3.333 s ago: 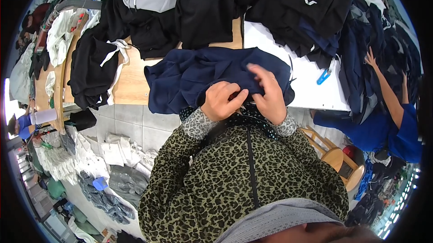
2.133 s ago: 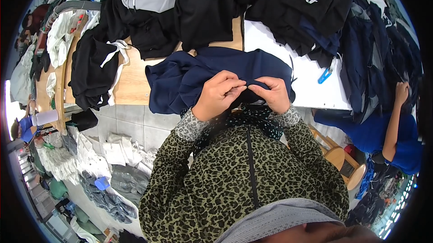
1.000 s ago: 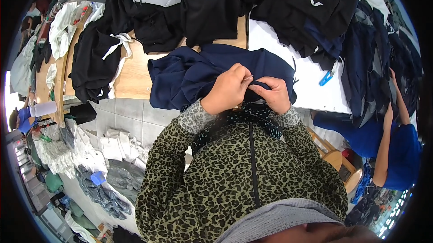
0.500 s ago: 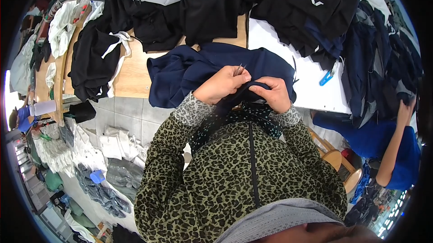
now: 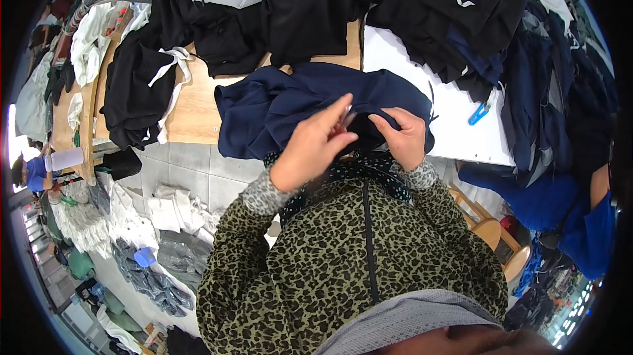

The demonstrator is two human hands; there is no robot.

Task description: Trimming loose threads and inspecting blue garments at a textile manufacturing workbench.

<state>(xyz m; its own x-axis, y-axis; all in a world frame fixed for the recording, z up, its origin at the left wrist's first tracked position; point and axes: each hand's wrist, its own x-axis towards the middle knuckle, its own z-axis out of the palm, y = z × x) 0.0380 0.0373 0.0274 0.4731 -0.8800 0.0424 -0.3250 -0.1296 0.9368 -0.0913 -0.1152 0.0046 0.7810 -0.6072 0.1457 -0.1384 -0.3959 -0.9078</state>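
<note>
A dark navy garment point(image 5: 264, 101) lies bunched on the table edge in front of me. My right hand point(image 5: 403, 137) pinches a fold of it between thumb and fingers. Just left of that fold is my left hand point(image 5: 310, 150), blurred by motion, its thumb and forefinger apart. A small two-pronged metal tool point(image 5: 347, 115), perhaps thread snips or tweezers, shows as a smeared glint at its fingers. Its exact kind is hard to make out.
Black garments point(image 5: 303, 19) are heaped along the far side, more of them point(image 5: 455, 19) at far right. A blue-handled cutter point(image 5: 479, 114) rests on the white tabletop point(image 5: 461, 137). A wooden stool point(image 5: 488, 231) stands by my right side. Another person's blue sleeve point(image 5: 587, 236) shows at right.
My left hand has drawn back toward me and its fingers have spread from their pinch. My right hand keeps hold of the navy fabric. The other person's arm has shifted at far right.
</note>
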